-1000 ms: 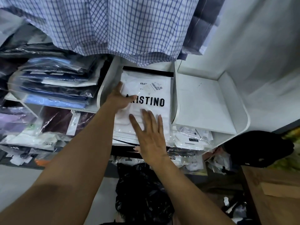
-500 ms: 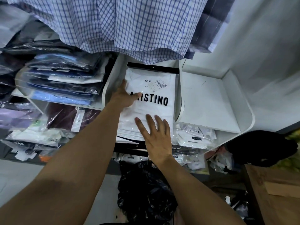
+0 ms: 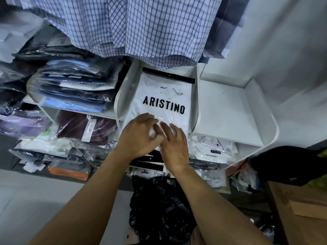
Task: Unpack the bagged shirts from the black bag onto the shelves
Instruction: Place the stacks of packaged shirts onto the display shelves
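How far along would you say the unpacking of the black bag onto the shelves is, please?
Done: a white ARISTINO bagged shirt lies on top of the stack in the middle compartment. In hand: the left hand and right hand are at its near edge, seemingly squaring it. Left: the black bag sits below the shelves, contents hidden, and the right compartment has room.
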